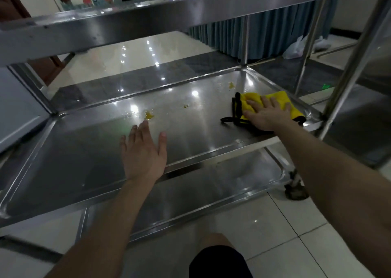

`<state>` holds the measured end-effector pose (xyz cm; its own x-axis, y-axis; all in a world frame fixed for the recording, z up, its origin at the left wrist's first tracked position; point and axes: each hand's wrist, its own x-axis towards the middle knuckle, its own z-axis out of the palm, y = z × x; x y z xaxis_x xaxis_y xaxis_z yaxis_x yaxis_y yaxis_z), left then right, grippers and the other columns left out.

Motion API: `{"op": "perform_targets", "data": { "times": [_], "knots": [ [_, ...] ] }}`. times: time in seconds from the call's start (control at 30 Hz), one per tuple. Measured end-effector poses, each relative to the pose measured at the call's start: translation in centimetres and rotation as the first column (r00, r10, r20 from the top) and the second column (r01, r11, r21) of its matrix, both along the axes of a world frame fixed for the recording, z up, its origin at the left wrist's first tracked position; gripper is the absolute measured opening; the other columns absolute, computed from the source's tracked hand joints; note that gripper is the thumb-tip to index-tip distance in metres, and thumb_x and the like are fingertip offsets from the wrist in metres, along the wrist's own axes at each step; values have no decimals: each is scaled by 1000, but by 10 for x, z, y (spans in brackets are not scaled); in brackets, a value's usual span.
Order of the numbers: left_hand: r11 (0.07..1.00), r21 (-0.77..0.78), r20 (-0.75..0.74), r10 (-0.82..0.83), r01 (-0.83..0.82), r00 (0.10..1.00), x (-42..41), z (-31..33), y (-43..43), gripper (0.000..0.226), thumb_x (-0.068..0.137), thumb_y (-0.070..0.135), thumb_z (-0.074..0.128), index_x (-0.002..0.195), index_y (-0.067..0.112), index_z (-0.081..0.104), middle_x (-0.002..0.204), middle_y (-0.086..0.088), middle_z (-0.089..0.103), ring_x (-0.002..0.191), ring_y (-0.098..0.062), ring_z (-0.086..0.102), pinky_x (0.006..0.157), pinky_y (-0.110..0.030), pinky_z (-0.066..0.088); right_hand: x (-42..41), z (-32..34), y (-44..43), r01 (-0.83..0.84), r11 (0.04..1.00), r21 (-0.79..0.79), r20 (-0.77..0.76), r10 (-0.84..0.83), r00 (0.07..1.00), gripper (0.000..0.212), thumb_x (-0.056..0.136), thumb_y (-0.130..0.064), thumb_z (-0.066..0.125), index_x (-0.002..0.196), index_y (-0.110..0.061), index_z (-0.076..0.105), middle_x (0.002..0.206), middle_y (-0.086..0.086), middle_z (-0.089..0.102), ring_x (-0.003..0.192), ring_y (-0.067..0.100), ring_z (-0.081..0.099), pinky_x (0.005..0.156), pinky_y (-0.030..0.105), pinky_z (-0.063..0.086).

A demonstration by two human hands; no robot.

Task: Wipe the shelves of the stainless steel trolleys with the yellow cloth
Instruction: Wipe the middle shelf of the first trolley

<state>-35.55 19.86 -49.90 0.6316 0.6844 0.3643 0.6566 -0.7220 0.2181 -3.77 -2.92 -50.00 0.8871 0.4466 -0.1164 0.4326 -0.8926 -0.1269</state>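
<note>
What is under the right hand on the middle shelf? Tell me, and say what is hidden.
The yellow cloth, black-edged, lies under the right hand on the middle shelf. The steel beneath the cloth is covered and cannot be seen.

cloth (275,97) at right end of middle shelf (84,150), right hand (266,117) on cloth, left hand (143,150) at shelf's front centre
</note>
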Motion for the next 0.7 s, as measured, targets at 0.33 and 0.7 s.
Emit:
{"op": "perform_targets", "data": {
  "times": [0.33, 0.7],
  "knots": [
    [975, -106, -71, -201, 193, 977, 90, -6, -74, 85, 107, 68, 7, 170, 12, 20, 178, -10, 25, 166, -26, 15, 134, -56, 8, -12, 4, 2, -78, 997, 28, 4, 78, 997, 73, 99, -81, 14, 166, -52, 7, 179, 1, -7, 164, 34, -10, 120, 77, -8],
    [986, -59, -70, -158, 154, 985, 89, -18, -60, 85, 105, 66, 11, 167, 11, 30, 172, -14, 36, 162, -31, 27, 131, -55, 20, 9, 3, -38, -222, 974, -32, 9, 223, 975, 78, 91, -89, 10, 163, -59, 4, 179, -10, -4, 165, 25, -3, 125, 71, -4]
  ]
}}
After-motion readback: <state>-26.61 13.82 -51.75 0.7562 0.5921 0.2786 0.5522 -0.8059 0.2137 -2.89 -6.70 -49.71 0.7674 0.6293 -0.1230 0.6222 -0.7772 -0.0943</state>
